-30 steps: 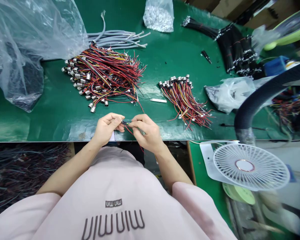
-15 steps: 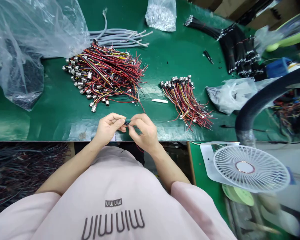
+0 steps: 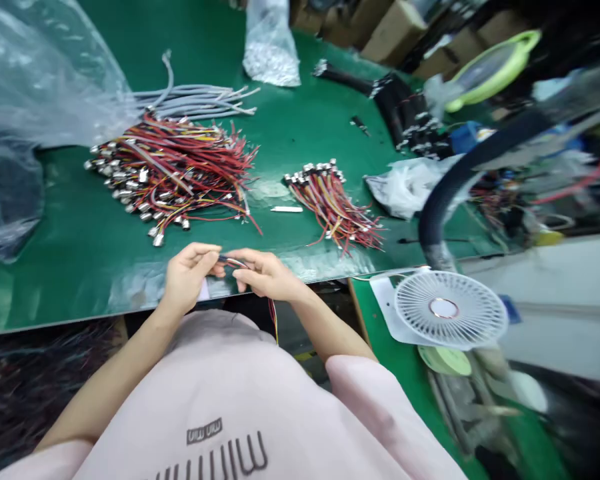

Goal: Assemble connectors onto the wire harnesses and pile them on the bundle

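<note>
Near the front edge of the bench, my left hand [image 3: 187,273] pinches one end of a wire harness [image 3: 237,263]; that end is mostly hidden by the fingers. Just to the right, my right hand [image 3: 267,273] is closed on the same harness's wires. Dark, white and red strands show between the two hands. Loose red and yellow wires [image 3: 273,320] hang down below the right hand, past the bench edge. Beyond the hands lies a large pile of wire harnesses [image 3: 190,167] with round metal connectors. A smaller bunch of harnesses [image 3: 333,203] lies to the right.
On the green bench [image 3: 75,267] lie a white pen-like stick [image 3: 287,209], grey cables [image 3: 195,100], black cable bundles [image 3: 395,107] and plastic bags [image 3: 273,47]. A black flexible duct [image 3: 443,193] and a white fan [image 3: 450,308] stand at the right.
The view has turned, so the bench appears shifted left and tilted. My hands have drawn slightly apart, showing more wire between them. Wires now show hanging below my right hand.
</note>
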A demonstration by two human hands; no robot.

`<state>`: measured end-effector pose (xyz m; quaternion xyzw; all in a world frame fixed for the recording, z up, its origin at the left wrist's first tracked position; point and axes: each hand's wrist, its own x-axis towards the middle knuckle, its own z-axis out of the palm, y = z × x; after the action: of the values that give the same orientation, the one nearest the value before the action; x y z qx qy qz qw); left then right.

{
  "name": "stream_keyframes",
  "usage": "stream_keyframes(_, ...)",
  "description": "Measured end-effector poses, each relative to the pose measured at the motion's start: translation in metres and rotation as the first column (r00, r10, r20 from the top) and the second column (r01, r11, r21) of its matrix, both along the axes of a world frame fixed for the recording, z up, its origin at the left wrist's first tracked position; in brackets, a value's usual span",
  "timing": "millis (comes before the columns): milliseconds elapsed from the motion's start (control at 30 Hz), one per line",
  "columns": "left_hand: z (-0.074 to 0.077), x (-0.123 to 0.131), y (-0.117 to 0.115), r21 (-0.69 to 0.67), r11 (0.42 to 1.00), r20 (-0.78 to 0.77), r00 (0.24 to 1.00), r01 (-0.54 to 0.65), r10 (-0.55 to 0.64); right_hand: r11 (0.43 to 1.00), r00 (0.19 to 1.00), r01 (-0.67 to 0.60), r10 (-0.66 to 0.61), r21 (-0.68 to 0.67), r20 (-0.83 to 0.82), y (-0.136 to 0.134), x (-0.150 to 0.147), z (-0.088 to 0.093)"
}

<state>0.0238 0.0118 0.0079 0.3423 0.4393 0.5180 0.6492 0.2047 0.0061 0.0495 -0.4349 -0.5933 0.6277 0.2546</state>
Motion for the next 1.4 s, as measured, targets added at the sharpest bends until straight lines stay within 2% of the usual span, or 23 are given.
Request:
stream_keyframes(100,0.002,-0.001,0.000,0.004,1.000,-0.007,1.000,0.013,-0.013,0.972,0.996,-0.090,0.084,-0.217,-0.033,-0.005,0.034,0.015)
stream_keyframes(200,0.003,-0.001,0.000,0.010,0.992,-0.039,0.992,0.124,-0.124,0.957,0.995,-0.098,0.097,-0.275,-0.014,-0.009,0.072,0.038)
stream_keyframes(300,0.002,-0.002,-0.002,0.037,0.984,-0.022,0.984,0.175,-0.175,0.993,0.989,0.051,-0.035,-0.106,0.145,-0.005,0.110,0.067)
stream_keyframes(367,0.001,-0.003,-0.002,0.046,0.983,-0.028,0.984,0.179,-0.178,0.975,0.927,0.165,-0.205,0.148,0.315,0.005,0.137,0.085)
stream_keyframes(400,-0.001,-0.003,-0.003,0.047,0.983,-0.036,0.984,0.178,-0.177,0.928,0.859,0.196,-0.318,0.315,0.401,0.012,0.149,0.093)
stream_keyframes(433,-0.002,-0.004,-0.003,0.047,0.983,-0.044,0.984,0.177,-0.175,0.849,0.760,0.197,-0.448,0.490,0.471,0.021,0.162,0.099)
stream_keyframes(500,-0.003,-0.003,-0.003,0.054,0.984,-0.049,0.985,0.170,-0.168,0.663,0.477,0.093,-0.685,0.743,0.552,0.043,0.183,0.103)
stream_keyframes(533,-0.004,-0.003,-0.003,0.060,0.984,-0.045,0.986,0.165,-0.163,0.613,0.311,0.015,-0.754,0.790,0.579,0.054,0.191,0.102)
stream_keyframes(567,-0.004,-0.002,-0.003,0.068,0.985,-0.037,0.987,0.160,-0.158,0.611,0.150,-0.056,-0.777,0.790,0.612,0.066,0.197,0.097)
stream_keyframes(600,-0.005,-0.002,-0.003,0.076,0.985,-0.028,0.988,0.155,-0.153,0.644,0.022,-0.111,-0.760,0.757,0.650,0.077,0.201,0.090)
stream_keyframes(633,-0.005,-0.002,-0.003,0.081,0.985,-0.021,0.988,0.153,-0.152,0.692,-0.063,-0.148,-0.720,0.707,0.691,0.086,0.203,0.081)
stream_keyframes(667,-0.005,-0.002,-0.003,0.085,0.984,-0.017,0.988,0.154,-0.153,0.733,-0.102,-0.169,-0.678,0.659,0.728,0.093,0.204,0.071)
stream_keyframes(733,-0.005,-0.002,-0.002,0.090,0.983,-0.018,0.987,0.162,-0.161,0.791,-0.102,-0.196,-0.605,0.580,0.790,0.102,0.203,0.050)
stream_keyframes(833,-0.004,-0.002,-0.002,0.095,0.980,-0.032,0.984,0.175,-0.173,0.829,-0.073,-0.231,-0.537,0.510,0.840,0.098,0.200,0.030)
stream_keyframes(900,-0.001,-0.001,-0.003,0.095,0.980,-0.047,0.984,0.177,-0.173,0.828,-0.059,-0.259,-0.527,0.497,0.848,0.090,0.194,0.029)
stream_keyframes(1000,0.007,0.004,-0.004,0.076,0.977,-0.087,0.978,0.197,-0.191,0.767,0.029,-0.316,-0.580,0.558,0.814,0.084,0.170,0.035)
stream_keyframes(1067,0.010,0.007,-0.004,0.062,0.970,-0.104,0.968,0.234,-0.227,0.593,0.310,-0.376,-0.644,0.712,0.699,0.087,0.136,0.037)
stream_keyframes(1133,0.010,0.009,-0.005,0.056,0.965,-0.122,0.961,0.255,-0.247,0.450,0.618,-0.422,-0.493,0.787,0.613,0.093,0.086,0.033)
stream_keyframes(1167,0.010,0.009,-0.007,0.054,0.966,-0.136,0.960,0.253,-0.244,0.408,0.711,-0.451,-0.374,0.794,0.595,0.096,0.057,0.030)
stream_keyframes(1200,0.010,0.008,-0.009,0.059,0.967,-0.156,0.959,0.247,-0.235,0.379,0.755,-0.487,-0.271,0.787,0.597,0.099,0.027,0.025)
stream_keyframes(1267,0.012,0.004,-0.015,0.075,0.969,-0.210,0.954,0.234,-0.214,0.318,0.737,-0.591,-0.161,0.741,0.657,0.105,-0.028,0.015)
stream_keyframes(1333,0.016,-0.005,-0.022,0.078,0.973,-0.251,0.949,0.217,-0.191,0.289,0.656,-0.668,-0.206,0.686,0.726,0.114,-0.068,0.006)
stream_keyframes(1400,0.021,-0.017,-0.028,0.052,0.982,-0.236,0.958,0.180,-0.163,0.294,0.574,-0.718,-0.264,0.631,0.776,0.121,-0.091,0.000)
